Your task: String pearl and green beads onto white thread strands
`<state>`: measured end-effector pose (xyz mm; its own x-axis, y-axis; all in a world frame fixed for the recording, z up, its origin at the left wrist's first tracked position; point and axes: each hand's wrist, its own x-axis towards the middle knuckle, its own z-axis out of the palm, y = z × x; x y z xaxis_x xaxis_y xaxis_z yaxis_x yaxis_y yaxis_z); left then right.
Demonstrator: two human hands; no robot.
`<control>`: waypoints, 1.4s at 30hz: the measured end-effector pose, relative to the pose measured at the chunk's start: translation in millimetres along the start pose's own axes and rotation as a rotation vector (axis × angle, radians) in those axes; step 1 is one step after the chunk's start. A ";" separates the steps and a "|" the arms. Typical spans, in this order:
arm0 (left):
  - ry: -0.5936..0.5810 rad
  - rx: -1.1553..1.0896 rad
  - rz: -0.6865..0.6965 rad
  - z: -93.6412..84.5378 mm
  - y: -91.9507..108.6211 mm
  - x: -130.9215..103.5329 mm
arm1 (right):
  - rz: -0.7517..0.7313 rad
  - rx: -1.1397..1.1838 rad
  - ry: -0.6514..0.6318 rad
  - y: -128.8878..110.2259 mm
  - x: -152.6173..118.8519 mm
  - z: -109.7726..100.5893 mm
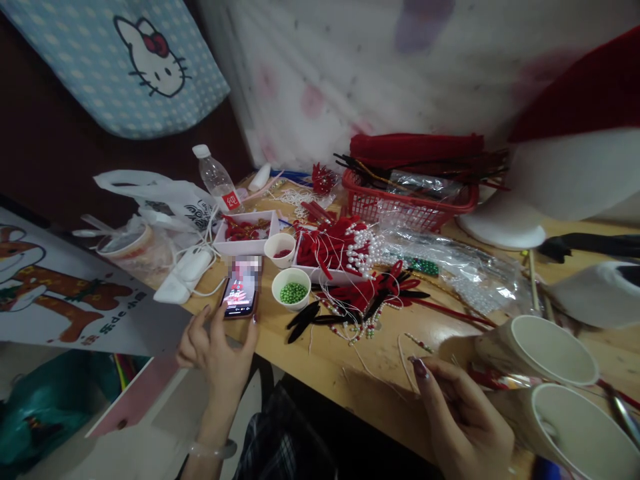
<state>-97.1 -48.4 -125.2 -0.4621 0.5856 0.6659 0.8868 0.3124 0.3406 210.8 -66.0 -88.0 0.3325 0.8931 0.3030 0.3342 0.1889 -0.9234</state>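
Note:
My left hand (217, 353) reaches to the near end of a lit phone (241, 288), fingers spread. Its index fingertip is at the phone's left edge and the thumb by the lower right corner; whether they press on it I cannot tell. My right hand (460, 407) is over the table's front part with thumb and index pinched together. What lies in the pinch is too small to make out. A thin white thread (403, 360) and a short beaded strand (419, 343) lie right beside those fingertips. Green beads (293, 293) fill a paper cup (278, 281) near the phone.
Red flowers with pearl strands (363, 247) crowd the middle, some in a white box. Behind stands a red basket (410, 203). Two large paper cups (555, 350) flank my right hand. A bottle (217, 177), plastic bag (155, 190) and white power strip (185, 273) are at left.

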 end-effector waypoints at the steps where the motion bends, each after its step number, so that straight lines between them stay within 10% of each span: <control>1: -0.003 0.001 0.000 0.1 -0.3 -0.2 | -0.001 -0.003 0.004 0.4 -0.2 0.1; 25: -0.145 0.049 -0.066 -10.9 9.6 15.5 | -0.057 -0.067 0.016 -2.1 -0.2 -1.3; 35: -0.319 0.044 -0.087 -0.1 3.8 41.1 | -0.077 -0.082 0.003 -0.1 1.3 -3.0; 42: -0.627 0.164 -0.095 7.9 3.8 99.2 | -0.077 -0.081 -0.014 0.6 0.5 -2.1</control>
<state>-139.6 16.8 -63.1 -0.4995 0.8596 0.1079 0.8521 0.4650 0.2402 213.1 -66.3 -87.9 0.2913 0.8828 0.3686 0.4283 0.2242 -0.8754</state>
